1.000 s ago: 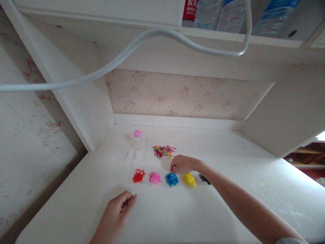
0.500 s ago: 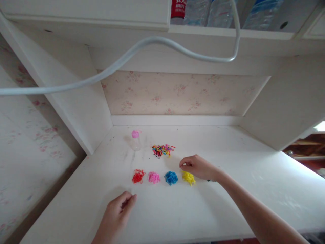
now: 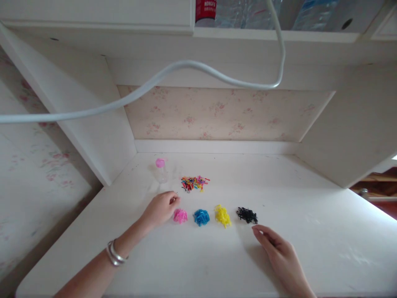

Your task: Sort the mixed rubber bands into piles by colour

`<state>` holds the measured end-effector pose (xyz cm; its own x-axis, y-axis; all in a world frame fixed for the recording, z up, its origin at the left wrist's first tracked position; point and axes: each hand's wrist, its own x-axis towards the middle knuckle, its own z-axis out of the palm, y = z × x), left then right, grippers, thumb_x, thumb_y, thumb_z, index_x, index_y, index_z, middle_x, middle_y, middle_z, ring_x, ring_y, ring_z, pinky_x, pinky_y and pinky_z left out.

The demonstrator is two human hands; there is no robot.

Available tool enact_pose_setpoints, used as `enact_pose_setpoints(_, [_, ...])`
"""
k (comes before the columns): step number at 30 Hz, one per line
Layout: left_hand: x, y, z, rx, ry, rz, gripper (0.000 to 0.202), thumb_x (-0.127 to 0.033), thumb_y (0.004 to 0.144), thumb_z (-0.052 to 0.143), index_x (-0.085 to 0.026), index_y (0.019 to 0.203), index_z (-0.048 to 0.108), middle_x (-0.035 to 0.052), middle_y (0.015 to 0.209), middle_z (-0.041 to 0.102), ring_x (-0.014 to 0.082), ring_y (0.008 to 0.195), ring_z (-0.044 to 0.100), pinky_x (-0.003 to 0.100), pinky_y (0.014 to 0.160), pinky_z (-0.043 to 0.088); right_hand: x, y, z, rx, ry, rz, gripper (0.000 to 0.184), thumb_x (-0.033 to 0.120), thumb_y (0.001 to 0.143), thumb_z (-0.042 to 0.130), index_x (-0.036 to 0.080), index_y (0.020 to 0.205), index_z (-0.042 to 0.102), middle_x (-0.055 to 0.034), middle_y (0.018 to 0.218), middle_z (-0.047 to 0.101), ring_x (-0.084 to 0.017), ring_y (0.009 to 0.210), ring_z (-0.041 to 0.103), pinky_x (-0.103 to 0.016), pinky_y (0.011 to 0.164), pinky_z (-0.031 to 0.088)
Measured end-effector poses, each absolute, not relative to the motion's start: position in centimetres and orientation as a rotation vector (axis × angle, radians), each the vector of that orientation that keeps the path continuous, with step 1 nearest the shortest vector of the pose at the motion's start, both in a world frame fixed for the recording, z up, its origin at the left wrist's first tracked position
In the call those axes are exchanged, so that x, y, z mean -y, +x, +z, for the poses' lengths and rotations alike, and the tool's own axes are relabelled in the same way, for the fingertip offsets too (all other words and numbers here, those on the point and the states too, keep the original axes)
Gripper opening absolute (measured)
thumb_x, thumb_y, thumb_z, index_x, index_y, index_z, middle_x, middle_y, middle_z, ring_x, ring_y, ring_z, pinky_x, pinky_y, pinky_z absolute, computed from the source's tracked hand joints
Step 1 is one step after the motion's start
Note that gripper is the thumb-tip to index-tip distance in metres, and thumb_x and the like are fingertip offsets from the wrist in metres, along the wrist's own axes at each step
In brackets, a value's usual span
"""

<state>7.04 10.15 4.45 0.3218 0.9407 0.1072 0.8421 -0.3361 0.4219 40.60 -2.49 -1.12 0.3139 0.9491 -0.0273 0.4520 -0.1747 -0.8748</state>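
My left hand (image 3: 163,207) reaches in from the left, thumb and fingers pinched, just below a mixed heap of small coloured rubber bands (image 3: 194,183). A tiny dark speck shows at its fingertips, too small to name. That hand covers the spot of the red pile. Beside it lies a pink pile of rubber bands (image 3: 180,216), then a blue pile (image 3: 201,217), a yellow pile (image 3: 223,216) and a black pile (image 3: 247,215) in a row. My right hand (image 3: 279,252) is just below the black pile, thumb and forefinger closed together; whatever they hold, if anything, is hidden.
A clear jar with a pink lid (image 3: 160,163) stands at the back left of the white desk (image 3: 198,265). A white cable (image 3: 192,64) crosses the upper view. Bottles (image 3: 231,14) fill the shelf above. Side panels bound the desk.
My left hand has moved forward and right, over the red pile towards the mixed heap. My right hand has drawn back from above the yellow pile, uncovering the black pile.
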Motion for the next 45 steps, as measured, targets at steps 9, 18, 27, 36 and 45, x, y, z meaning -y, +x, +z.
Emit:
enact_pose_setpoints(9, [-18.3, 9.6, 2.2, -1.785, 2.368, 0.375, 0.019, -0.02, 0.086, 0.045, -0.017, 0.092, 0.063, 0.0099, 0.098, 0.065, 0.0196, 0.092, 0.06, 0.027, 0.079, 0.041, 2.6, 40.5, -1.4, 1.269, -1.737, 0.781, 0.044, 0.055, 0.077, 0.052, 0.019, 0.097, 0.066, 0.0024, 0.058, 0.047, -0.014, 0.056, 0.044, -0.022, 0.05, 0.035])
enact_pose_setpoints(18, [-19.9, 9.7, 0.9, -1.776, 2.374, 0.23, 0.029, -0.032, 0.088, 0.052, -0.015, 0.112, 0.055, 0.007, 0.112, 0.058, 0.0186, 0.096, 0.058, 0.04, 0.082, 0.049, 2.5, 40.7, -1.5, 1.296, -1.708, 0.777, 0.039, 0.052, 0.077, 0.053, 0.019, 0.094, 0.067, 0.0032, 0.055, 0.042, -0.012, 0.053, 0.039, -0.021, 0.048, 0.032])
enact_pose_setpoints(27, [-20.2, 9.2, 0.6, -1.742, 2.382, 0.272, 0.026, -0.03, 0.088, 0.051, -0.014, 0.108, 0.057, 0.0071, 0.108, 0.06, 0.0178, 0.094, 0.059, 0.038, 0.081, 0.049, 2.4, 40.8, -1.9, 1.339, -1.72, 0.804, 0.04, 0.054, 0.079, 0.05, 0.02, 0.093, 0.065, 0.0035, 0.056, 0.039, -0.013, 0.054, 0.037, -0.022, 0.049, 0.03])
enact_pose_setpoints(36, [-20.4, 9.1, 1.5, -1.803, 2.314, 0.231, 0.025, -0.03, 0.089, 0.051, -0.015, 0.108, 0.057, 0.0069, 0.109, 0.059, 0.0178, 0.095, 0.059, 0.038, 0.082, 0.049, 1.9, 40.6, -1.7, 1.371, -1.76, 0.821, 0.044, 0.057, 0.08, 0.046, 0.019, 0.091, 0.065, 0.004, 0.056, 0.035, -0.012, 0.054, 0.035, -0.022, 0.05, 0.028])
enact_pose_setpoints(45, [-21.6, 10.5, 1.2, -1.842, 2.181, 0.065, 0.031, -0.031, 0.087, 0.053, -0.017, 0.115, 0.053, 0.0073, 0.115, 0.056, 0.0191, 0.097, 0.058, 0.039, 0.081, 0.05, 2.3, 40.6, -1.9, 1.368, -1.754, 0.822, 0.042, 0.054, 0.081, 0.047, 0.018, 0.094, 0.064, 0.004, 0.058, 0.035, -0.012, 0.055, 0.035, -0.022, 0.051, 0.029])
